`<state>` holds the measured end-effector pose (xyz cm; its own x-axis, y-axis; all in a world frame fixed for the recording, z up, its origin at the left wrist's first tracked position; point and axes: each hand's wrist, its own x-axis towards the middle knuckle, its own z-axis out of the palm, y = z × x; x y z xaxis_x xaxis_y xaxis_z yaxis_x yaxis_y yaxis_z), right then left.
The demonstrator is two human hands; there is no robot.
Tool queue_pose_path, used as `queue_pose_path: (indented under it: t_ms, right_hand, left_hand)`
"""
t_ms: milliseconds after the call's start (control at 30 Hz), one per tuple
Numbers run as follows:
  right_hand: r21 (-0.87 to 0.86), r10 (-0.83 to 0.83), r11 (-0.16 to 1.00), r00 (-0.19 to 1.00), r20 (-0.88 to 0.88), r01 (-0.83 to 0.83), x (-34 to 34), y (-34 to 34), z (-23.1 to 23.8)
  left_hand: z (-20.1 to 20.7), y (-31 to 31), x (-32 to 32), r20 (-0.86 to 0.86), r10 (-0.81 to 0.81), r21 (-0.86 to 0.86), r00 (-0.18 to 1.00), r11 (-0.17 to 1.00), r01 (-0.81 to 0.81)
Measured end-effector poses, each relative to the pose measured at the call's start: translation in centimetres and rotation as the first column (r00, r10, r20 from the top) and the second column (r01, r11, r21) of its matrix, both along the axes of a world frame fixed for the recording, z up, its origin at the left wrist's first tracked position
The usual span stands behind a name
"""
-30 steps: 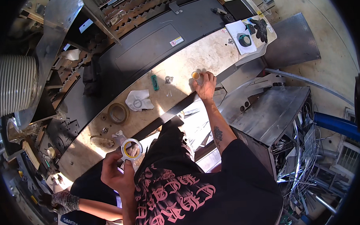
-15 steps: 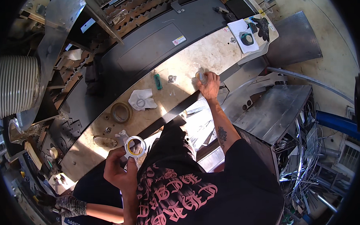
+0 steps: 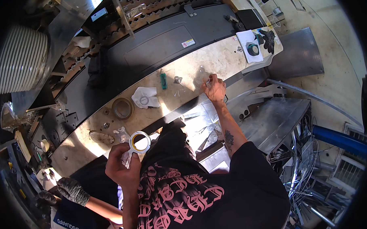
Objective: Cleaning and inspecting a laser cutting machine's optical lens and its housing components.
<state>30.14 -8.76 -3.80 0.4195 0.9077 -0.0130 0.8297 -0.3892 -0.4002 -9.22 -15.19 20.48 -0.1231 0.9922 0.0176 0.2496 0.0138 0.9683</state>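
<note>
My left hand [image 3: 122,167] is closed on the short handle of a white ring [image 3: 133,137] with a yellow inner rim. It holds the ring up over my lap, in front of the bench's near edge. At the bench's near edge, farther right, my right hand [image 3: 216,90] has its fingers curled down at a piece of clear plastic [image 3: 200,76]. What lies under the fingertips is too small and hidden to name. A white cloth [image 3: 150,100] with a thin clear ring on it lies between the hands, beside a brown tape roll [image 3: 129,103].
A green tool [image 3: 163,81] and crumpled foil [image 3: 178,79] lie on the bench [image 3: 223,52]. Farther right are a white pad [image 3: 242,39] and a black glove [image 3: 268,42]. Another person's gloved hand [image 3: 74,191] is at lower left. A metal box [image 3: 278,119] stands at my right.
The view has shifted a little. The small round tan piece at my right fingertips no longer shows, and those fingers are more bent. The other person's gloved hand has risen. My left hand still holds the ring.
</note>
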Motion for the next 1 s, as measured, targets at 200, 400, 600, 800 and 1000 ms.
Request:
queue_pose_path:
  t_ms: [200, 400, 600, 800, 1000]
  right_hand:
    - [-0.083, 0.052, 0.996, 0.992, 0.112, -0.043, -0.2, 0.5, 1.3]
    - [-0.187, 0.173, 0.975, 0.942, 0.287, -0.122, -0.3, 1.6, 2.4]
    - [-0.343, 0.353, 0.911, 0.865, 0.356, -0.230, -0.4, 3.0, 4.2]
    - [-0.578, 0.576, 0.765, 0.702, 0.418, -0.284, -0.8, 4.5, 4.3]
    - [-0.772, 0.715, 0.601, 0.570, 0.405, -0.206, -3.6, 6.3, 5.1]
  left_hand:
    - [-0.9, -0.6, -0.8, 0.043, 0.035, 0.013, 0.998, 0.999, -0.036]
    - [-1.5, -1.2, -1.5, 0.041, 0.082, 0.032, 0.996, 0.996, -0.084]
    - [-2.1, -2.3, -2.4, 0.071, 0.165, 0.011, 0.984, 0.986, -0.166]
    - [-3.5, -3.8, -4.2, 0.088, 0.160, 0.030, 0.983, 0.986, -0.163]
    - [-3.5, -4.6, -4.9, 0.049, 0.208, 0.013, 0.977, 0.978, -0.209]
